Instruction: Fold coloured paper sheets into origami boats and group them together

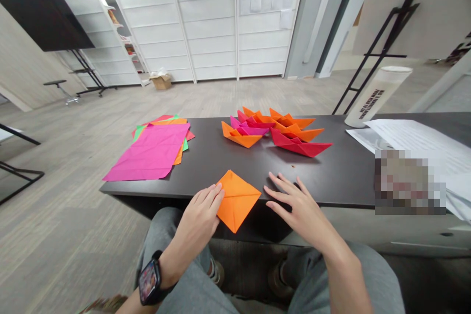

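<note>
A folded orange paper [237, 206] in a diamond shape, with crease lines meeting near its middle, lies at the table's front edge and its near corner reaches past that edge. My left hand [206, 203] grips its left side, fingers on top; the thumb is hidden. To the right of the paper, my right hand [294, 201] is spread with nothing in it, just apart from the paper's right corner. Beyond both hands stand several folded paper boats, among them a red boat [300, 145], an orange boat [241, 136] and a magenta boat [253, 129].
A stack of coloured paper sheets [150, 154], magenta on top, lies at the left of the dark table [206, 157]. On the right are a white cylinder [377, 98] with printed text, white printed papers [419, 137] and a blurred-out item [405, 181].
</note>
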{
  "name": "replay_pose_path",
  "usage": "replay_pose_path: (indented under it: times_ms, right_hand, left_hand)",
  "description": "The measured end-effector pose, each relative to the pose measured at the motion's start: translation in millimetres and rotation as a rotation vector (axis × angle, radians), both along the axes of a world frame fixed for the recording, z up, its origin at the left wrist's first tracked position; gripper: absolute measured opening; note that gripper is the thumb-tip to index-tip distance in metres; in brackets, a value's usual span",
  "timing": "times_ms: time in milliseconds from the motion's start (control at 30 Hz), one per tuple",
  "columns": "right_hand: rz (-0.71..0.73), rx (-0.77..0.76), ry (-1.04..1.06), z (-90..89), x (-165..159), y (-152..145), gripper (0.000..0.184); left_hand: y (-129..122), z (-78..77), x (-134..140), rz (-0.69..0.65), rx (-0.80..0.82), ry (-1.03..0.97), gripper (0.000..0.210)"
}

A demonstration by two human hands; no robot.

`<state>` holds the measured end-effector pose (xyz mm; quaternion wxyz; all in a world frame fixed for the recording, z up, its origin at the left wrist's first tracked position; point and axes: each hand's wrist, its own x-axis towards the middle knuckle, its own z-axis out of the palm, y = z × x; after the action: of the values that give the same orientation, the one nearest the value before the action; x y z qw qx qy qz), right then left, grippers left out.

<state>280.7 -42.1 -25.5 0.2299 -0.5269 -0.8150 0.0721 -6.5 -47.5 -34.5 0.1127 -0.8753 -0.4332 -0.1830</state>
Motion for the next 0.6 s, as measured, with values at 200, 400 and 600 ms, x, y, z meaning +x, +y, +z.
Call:
replay_pose_path:
  times_ms: [200,400,600]
  right_hand:
    - [-0.029,0.2,0.342,10.0,-27.3,1.9,0.032]
    - [-0.003,0.391,0.492,20.6,-78.0,-5.7,0.03]
    - [0.111,0.222,0.203,9.6,-103.1,-7.5,0.034]
  left_hand:
    - [-5.8,22.8,-11.8,0.059,-0.203,-0.381,0.041]
    - [-6.9,27.2,21.4,0.365,-0.515,-1.168,0.024]
    - [-13.1,7.8,54.1,0.366,-0.591,-1.583,0.028]
